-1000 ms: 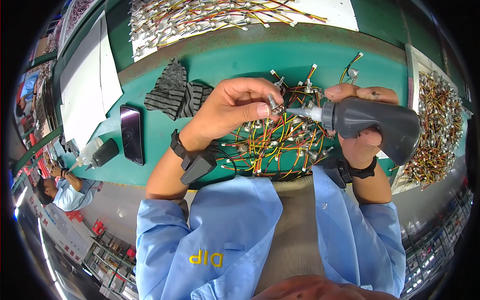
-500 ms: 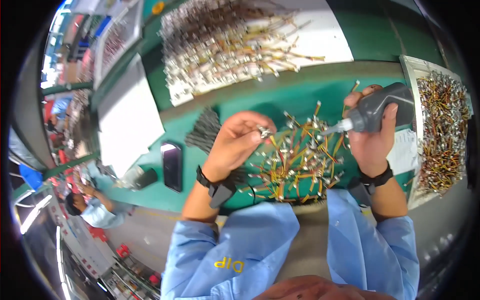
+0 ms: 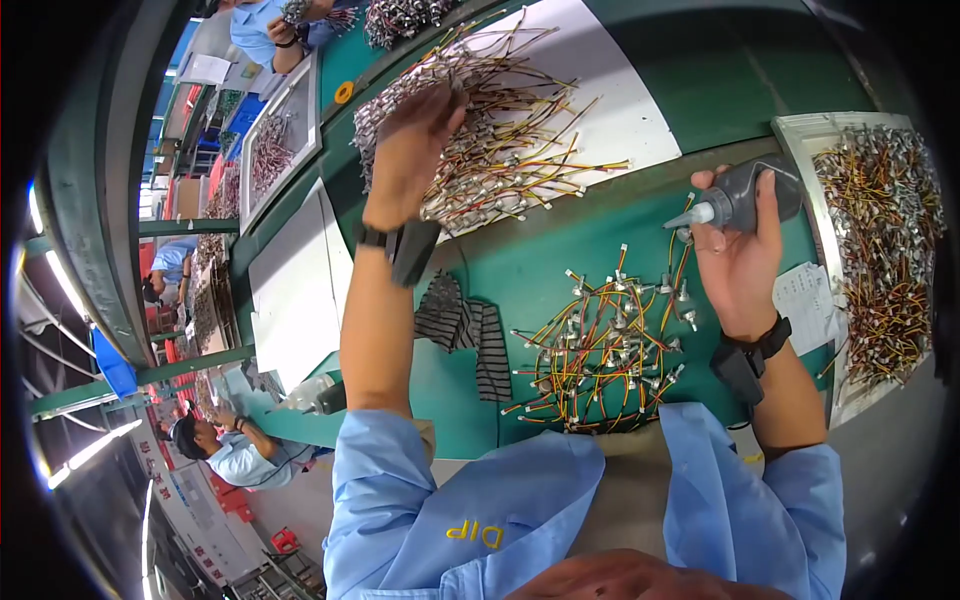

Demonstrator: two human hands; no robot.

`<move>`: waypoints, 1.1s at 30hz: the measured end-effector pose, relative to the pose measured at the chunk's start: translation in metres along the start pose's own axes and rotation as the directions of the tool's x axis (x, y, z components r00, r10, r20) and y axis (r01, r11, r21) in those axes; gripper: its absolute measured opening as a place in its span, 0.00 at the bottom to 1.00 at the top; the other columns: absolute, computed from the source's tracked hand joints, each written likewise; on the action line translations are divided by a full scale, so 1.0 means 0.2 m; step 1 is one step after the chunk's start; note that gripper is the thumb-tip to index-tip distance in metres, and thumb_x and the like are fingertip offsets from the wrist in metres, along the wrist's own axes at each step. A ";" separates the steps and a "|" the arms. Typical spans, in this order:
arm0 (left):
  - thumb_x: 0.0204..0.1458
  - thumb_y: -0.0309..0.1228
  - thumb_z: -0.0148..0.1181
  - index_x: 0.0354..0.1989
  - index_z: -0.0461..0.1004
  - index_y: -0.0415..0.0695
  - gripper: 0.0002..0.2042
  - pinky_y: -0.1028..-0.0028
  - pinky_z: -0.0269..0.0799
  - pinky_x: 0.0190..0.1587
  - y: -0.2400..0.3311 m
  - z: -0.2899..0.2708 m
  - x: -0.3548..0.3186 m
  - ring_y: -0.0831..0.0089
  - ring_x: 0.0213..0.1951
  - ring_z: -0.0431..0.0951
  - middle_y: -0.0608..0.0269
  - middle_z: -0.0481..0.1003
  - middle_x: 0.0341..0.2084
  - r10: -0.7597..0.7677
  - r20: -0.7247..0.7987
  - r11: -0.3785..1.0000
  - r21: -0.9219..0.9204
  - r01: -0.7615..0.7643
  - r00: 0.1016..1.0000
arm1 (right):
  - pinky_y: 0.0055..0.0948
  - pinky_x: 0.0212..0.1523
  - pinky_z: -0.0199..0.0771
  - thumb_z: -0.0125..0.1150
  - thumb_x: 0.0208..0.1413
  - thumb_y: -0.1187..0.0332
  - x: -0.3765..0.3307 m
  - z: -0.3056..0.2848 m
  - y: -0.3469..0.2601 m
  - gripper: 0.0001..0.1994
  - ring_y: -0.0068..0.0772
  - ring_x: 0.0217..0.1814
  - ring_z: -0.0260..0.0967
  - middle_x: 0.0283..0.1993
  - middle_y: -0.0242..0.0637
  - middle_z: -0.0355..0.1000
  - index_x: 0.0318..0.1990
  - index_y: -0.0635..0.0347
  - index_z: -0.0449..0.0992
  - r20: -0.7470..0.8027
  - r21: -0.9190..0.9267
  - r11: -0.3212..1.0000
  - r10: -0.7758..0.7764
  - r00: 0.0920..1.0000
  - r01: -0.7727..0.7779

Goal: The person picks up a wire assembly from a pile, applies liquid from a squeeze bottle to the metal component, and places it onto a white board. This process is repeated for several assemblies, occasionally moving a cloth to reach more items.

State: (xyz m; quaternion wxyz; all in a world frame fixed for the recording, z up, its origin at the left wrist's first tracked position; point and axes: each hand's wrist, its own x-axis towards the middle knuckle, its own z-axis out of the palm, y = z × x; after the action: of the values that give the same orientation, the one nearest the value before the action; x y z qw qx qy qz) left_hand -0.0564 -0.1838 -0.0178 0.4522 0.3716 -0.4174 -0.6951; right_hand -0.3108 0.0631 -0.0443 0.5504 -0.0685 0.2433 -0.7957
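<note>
Left hand (image 3: 410, 150) is stretched out over the far heap of wire leads (image 3: 500, 120) lying on a white sheet (image 3: 640, 110), fingers curled down into the pile and seemingly touching it; whether they have closed on a lead cannot be told, since the fingertips are hidden. Right hand (image 3: 740, 255) is wrapped firmly around a grey squeeze bottle (image 3: 745, 195), nozzle pointing left, held just above the near bundle of leads (image 3: 600, 350) spread on the green mat (image 3: 540, 270). Judged step: between applications, with the bottle idle while the other hand deals with the far heap. The next move likely calls for a sure pinch on a single lead without dragging tangled neighbours, and for keeping the nozzle clear of the mat. Left of the near bundle sits a striped black foam pad (image 3: 470, 335); right of it, a paper slip (image 3: 805, 300) and a white tray (image 3: 880, 250) packed with more leads. Beyond the mat's left edge, pale boards (image 3: 295, 300), further benches and trays, and other workers in blue, one low at left (image 3: 235, 455).
</note>
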 end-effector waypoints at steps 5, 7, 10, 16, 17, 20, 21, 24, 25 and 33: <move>0.55 0.30 0.61 0.42 0.77 0.34 0.12 0.78 0.72 0.42 -0.05 -0.12 0.50 0.71 0.38 0.79 0.59 0.79 0.34 0.214 0.114 0.708 0.666 -0.235 0.970 | 0.17 0.22 0.59 0.45 0.66 0.54 0.01 -0.03 0.01 0.19 0.21 0.23 0.61 0.41 0.47 0.74 0.44 0.63 0.70 0.070 0.006 1.000 0.003 0.998 -0.003; 0.54 0.30 0.62 0.41 0.78 0.33 0.12 0.76 0.72 0.45 -0.10 -0.17 0.59 0.71 0.38 0.78 0.58 0.79 0.34 0.282 0.157 0.540 0.790 -0.292 0.946 | 0.17 0.21 0.60 0.45 0.66 0.54 0.01 -0.03 0.02 0.18 0.21 0.26 0.65 0.41 0.47 0.74 0.44 0.62 0.70 0.042 0.009 1.000 0.018 0.999 -0.018; 0.49 0.34 0.66 0.35 0.81 0.38 0.11 0.74 0.71 0.37 -0.11 -0.21 0.66 0.73 0.31 0.79 0.61 0.80 0.25 0.295 0.239 0.222 0.924 -0.310 0.925 | 0.17 0.21 0.60 0.45 0.66 0.54 0.01 -0.02 0.02 0.18 0.22 0.30 0.67 0.41 0.47 0.74 0.43 0.62 0.71 0.010 -0.001 1.000 0.020 1.000 -0.020; 0.46 0.37 0.67 0.32 0.83 0.46 0.09 0.68 0.73 0.39 -0.16 -0.21 0.70 0.67 0.31 0.81 0.59 0.81 0.28 0.345 0.215 0.059 0.967 -0.249 0.914 | 0.17 0.21 0.61 0.45 0.66 0.54 0.02 -0.03 0.03 0.18 0.22 0.32 0.69 0.40 0.45 0.74 0.42 0.61 0.71 -0.026 -0.028 0.999 0.029 0.999 -0.029; 0.46 0.37 0.67 0.33 0.83 0.47 0.09 0.67 0.73 0.39 -0.16 -0.21 0.71 0.66 0.32 0.81 0.60 0.81 0.29 0.350 0.230 0.061 0.962 -0.267 0.908 | 0.17 0.21 0.61 0.45 0.66 0.54 0.02 -0.03 0.03 0.18 0.22 0.32 0.69 0.40 0.45 0.74 0.42 0.61 0.71 -0.025 -0.029 0.999 0.029 0.999 -0.030; 0.46 0.36 0.67 0.35 0.83 0.47 0.10 0.67 0.73 0.40 -0.17 -0.26 0.70 0.65 0.33 0.81 0.60 0.81 0.30 0.390 0.231 0.067 0.958 -0.278 0.891 | 0.18 0.21 0.61 0.45 0.66 0.54 0.02 -0.03 0.03 0.18 0.22 0.33 0.69 0.40 0.44 0.74 0.42 0.61 0.71 -0.032 -0.019 1.000 0.023 0.999 -0.024; 0.46 0.36 0.67 0.36 0.82 0.47 0.10 0.67 0.73 0.40 -0.16 -0.28 0.68 0.65 0.33 0.81 0.59 0.81 0.31 0.423 0.219 0.071 0.959 -0.273 0.879 | 0.18 0.21 0.61 0.45 0.66 0.54 0.01 -0.02 0.04 0.18 0.22 0.33 0.69 0.40 0.44 0.74 0.42 0.61 0.71 -0.028 -0.020 0.999 0.028 0.999 -0.029; 0.46 0.34 0.67 0.39 0.81 0.47 0.11 0.68 0.73 0.40 -0.12 -0.26 0.57 0.66 0.34 0.80 0.59 0.81 0.32 0.479 0.241 0.099 0.941 -0.325 0.844 | 0.18 0.21 0.61 0.45 0.66 0.53 -0.01 0.00 0.04 0.18 0.23 0.31 0.68 0.41 0.44 0.74 0.43 0.61 0.71 -0.068 0.002 1.000 0.017 0.998 -0.017; 0.47 0.33 0.66 0.40 0.81 0.47 0.12 0.68 0.73 0.39 -0.08 -0.20 0.51 0.66 0.34 0.80 0.59 0.80 0.33 0.502 0.277 0.122 0.915 -0.384 0.819 | 0.18 0.21 0.61 0.45 0.66 0.53 -0.01 -0.01 0.03 0.18 0.23 0.31 0.68 0.41 0.44 0.74 0.43 0.61 0.71 -0.075 0.002 1.000 0.017 0.997 -0.017; 0.47 0.26 0.63 0.45 0.76 0.44 0.15 0.66 0.73 0.41 -0.15 0.25 -0.70 0.59 0.39 0.77 0.58 0.76 0.40 -0.399 0.659 0.312 0.752 -0.581 0.638 | 0.19 0.24 0.61 0.45 0.66 0.54 -0.03 -0.05 0.03 0.18 0.23 0.25 0.63 0.42 0.48 0.75 0.42 0.62 0.71 -0.034 0.012 0.996 0.094 0.995 -0.093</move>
State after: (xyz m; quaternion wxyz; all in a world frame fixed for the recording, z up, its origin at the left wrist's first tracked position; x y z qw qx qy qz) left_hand -0.0660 -0.0340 -0.0074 -0.0331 0.2013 -0.9086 -0.3645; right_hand -0.3071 0.0691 -0.0541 0.5831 -0.0406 0.2516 -0.7714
